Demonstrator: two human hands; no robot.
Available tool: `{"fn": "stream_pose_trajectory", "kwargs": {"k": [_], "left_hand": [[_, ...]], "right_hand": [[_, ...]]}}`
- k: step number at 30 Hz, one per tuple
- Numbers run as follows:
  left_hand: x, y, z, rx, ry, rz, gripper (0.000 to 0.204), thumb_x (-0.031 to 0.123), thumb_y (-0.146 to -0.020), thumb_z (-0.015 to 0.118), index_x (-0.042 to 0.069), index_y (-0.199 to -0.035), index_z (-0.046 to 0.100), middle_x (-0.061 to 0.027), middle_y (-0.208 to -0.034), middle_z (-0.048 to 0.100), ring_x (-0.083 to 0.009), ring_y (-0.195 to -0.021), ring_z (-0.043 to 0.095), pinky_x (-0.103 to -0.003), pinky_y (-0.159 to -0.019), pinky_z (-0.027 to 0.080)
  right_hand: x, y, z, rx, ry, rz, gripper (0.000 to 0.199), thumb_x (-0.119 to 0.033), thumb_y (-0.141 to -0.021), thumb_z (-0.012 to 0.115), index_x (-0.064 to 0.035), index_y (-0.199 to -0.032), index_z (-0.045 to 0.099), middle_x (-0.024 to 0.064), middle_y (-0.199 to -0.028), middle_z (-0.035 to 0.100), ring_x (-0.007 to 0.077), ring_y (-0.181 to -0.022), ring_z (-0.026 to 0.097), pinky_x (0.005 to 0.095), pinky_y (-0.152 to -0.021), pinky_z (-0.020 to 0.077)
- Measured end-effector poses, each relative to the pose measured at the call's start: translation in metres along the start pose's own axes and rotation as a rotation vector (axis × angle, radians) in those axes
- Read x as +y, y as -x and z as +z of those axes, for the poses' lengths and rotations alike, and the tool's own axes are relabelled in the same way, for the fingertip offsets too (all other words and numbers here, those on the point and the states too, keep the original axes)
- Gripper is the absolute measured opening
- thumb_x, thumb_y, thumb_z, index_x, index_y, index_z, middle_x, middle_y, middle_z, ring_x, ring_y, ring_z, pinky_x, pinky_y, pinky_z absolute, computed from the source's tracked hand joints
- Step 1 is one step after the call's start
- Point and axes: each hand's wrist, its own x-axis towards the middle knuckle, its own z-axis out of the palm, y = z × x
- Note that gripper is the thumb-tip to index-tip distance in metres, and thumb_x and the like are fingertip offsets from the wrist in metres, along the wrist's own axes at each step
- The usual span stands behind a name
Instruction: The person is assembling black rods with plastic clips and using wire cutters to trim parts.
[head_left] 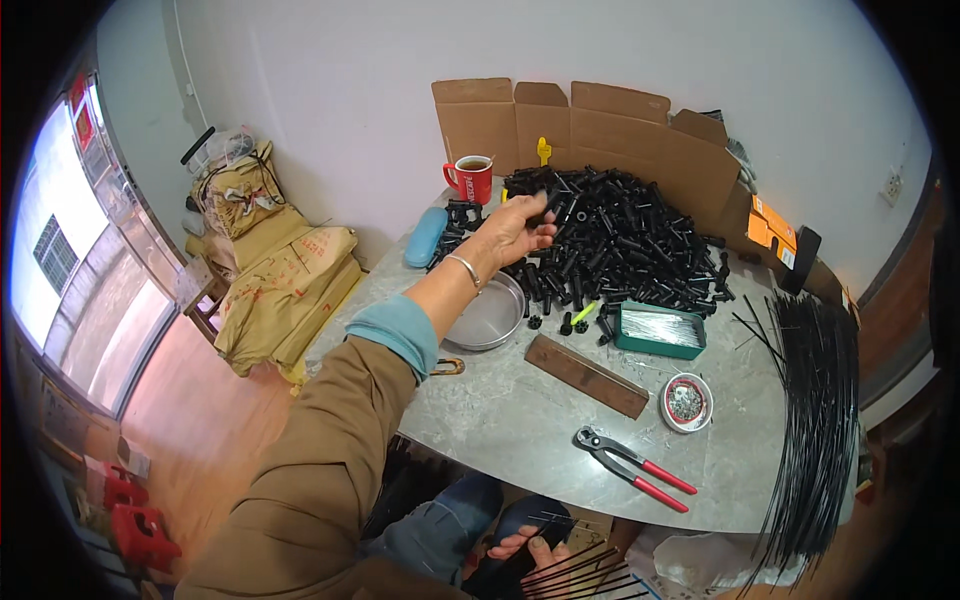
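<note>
My left hand [515, 236], with a bracelet at the wrist, reaches over the left side of a heap of black tubular parts [640, 235]. Its fingers are apart; dark pieces show between them, and I make out nothing held. Down at my lap, my right hand [545, 558] is closed round thin black rods [580, 575] that fan out toward the lower edge. Part of that hand is hidden behind the rods and a dark shape. Below my left wrist sits a round metal dish [490, 315]. Red-handled pincers [635, 470] lie near the table's front edge.
A wooden block [587, 376], a green box of thin pale strips [660, 330] and a small round bowl [687, 403] stand mid-table. Long black rods [815, 410] hang over the right edge. Cardboard [620, 135] backs the heap, beside a red mug [472, 182] and blue case [427, 237].
</note>
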Motion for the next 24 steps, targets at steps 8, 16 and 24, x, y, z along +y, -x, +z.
{"fn": "stream_pose_trajectory", "kwargs": {"k": [8,16,24], "left_hand": [[-0.027,-0.008,0.001,0.212,-1.512,0.195,0.032,0.028,-0.069,0.076,0.005,-0.090,0.069,-0.0146,-0.085,0.068,-0.0288,-0.077,0.067,-0.039,-0.068,0.053],[-0.054,-0.032,0.012,0.139,-1.929,0.198,0.033,0.033,-0.070,0.078,0.007,-0.089,0.072,-0.0176,-0.095,0.068,-0.0337,-0.090,0.066,-0.042,-0.079,0.053],[-0.061,-0.016,0.013,0.265,-1.689,0.499,0.027,0.025,-0.078,0.065,0.001,-0.089,0.063,-0.0196,-0.093,0.064,-0.0364,-0.090,0.063,-0.046,-0.078,0.051]], "right_hand": [[0.009,-0.002,0.001,-0.010,0.091,-0.061,0.028,-0.016,-0.097,0.046,0.0086,-0.111,0.047,0.0250,-0.091,0.061,0.0380,-0.083,0.065,0.0525,-0.081,0.0544],[0.011,-0.017,-0.003,-0.052,0.137,-0.123,0.027,-0.015,-0.096,0.047,0.0090,-0.109,0.048,0.0240,-0.087,0.061,0.0379,-0.078,0.066,0.0532,-0.078,0.0555],[0.020,-0.006,-0.004,-0.093,0.170,-0.166,0.030,-0.018,-0.096,0.049,0.0075,-0.112,0.047,0.0230,-0.088,0.061,0.0377,-0.076,0.066,0.0537,-0.076,0.0559]]}}
